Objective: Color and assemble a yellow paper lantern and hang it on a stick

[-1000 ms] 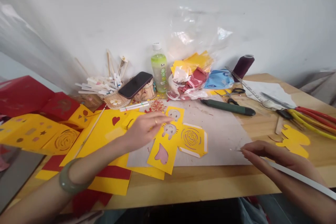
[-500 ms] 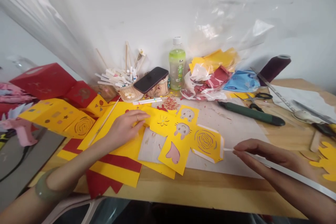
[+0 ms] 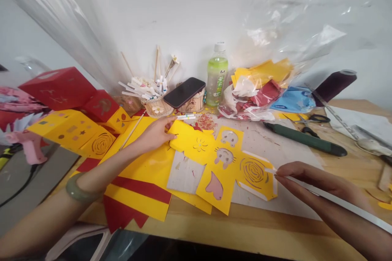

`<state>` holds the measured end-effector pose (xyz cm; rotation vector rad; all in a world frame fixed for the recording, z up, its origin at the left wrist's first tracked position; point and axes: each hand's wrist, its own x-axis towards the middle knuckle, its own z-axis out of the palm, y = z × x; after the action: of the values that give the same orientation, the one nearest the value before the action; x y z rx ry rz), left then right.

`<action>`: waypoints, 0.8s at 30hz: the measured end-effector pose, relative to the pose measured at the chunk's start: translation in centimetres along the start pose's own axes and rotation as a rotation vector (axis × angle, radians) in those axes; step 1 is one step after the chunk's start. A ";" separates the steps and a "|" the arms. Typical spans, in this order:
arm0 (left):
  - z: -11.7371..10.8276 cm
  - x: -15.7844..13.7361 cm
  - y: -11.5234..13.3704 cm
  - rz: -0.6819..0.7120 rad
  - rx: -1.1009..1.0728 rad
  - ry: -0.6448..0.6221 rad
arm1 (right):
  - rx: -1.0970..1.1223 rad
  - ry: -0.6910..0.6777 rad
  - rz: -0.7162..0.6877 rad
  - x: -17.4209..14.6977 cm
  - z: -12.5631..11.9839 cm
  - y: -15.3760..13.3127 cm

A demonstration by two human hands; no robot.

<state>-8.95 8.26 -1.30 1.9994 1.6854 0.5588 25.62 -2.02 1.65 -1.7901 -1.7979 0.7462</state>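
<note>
A flat yellow cut-out card [image 3: 211,179] with several square panels lies across the work surface, pierced with a flower, two animal faces, a heart and swirling lines. White edging runs along the flaps of its right panel. My left hand [image 3: 156,132] pinches the card's left end between thumb and fingers, and that end is lifted slightly. My right hand [image 3: 315,183] is closed on a long thin white strip [image 3: 343,202], which runs back past the wrist. The strip's short front end reaches over the swirl panel's right side. Whether it touches the panel I cannot tell.
Yellow and red card sheets [image 3: 143,163] lie under my left forearm. Finished-looking red and yellow boxes [image 3: 73,130] and a pink glue gun [image 3: 29,147] are at left. Behind stand a phone [image 3: 185,91], a bottle [image 3: 217,77] and a plastic bag [image 3: 254,94]; a green-handled tool [image 3: 306,138] and scissors [image 3: 315,118] lie right.
My left hand has gripped the card's left end. The white strip's tip has gone from the panel's right edge to over its swirl. The whole view has shifted a little.
</note>
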 end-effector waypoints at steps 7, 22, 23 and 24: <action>-0.5 -1.3 1.7 0.173 -0.226 0.064 | 0.089 0.094 0.096 0.1 -0.3 -0.7; 5.1 -2.7 4.6 -0.071 -0.847 0.010 | -0.047 0.199 0.219 -1.4 -2.3 3.3; 5.9 -2.9 5.0 -0.090 -0.851 0.009 | -0.062 0.207 0.207 -1.5 -2.5 3.5; 6.6 -3.1 5.3 -0.112 -0.855 0.005 | -0.067 0.213 0.198 -1.6 -2.5 3.5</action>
<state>-1.35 3.84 -3.58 1.2722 1.2290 1.0256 29.95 -3.54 1.15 -2.0302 -1.5406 0.5488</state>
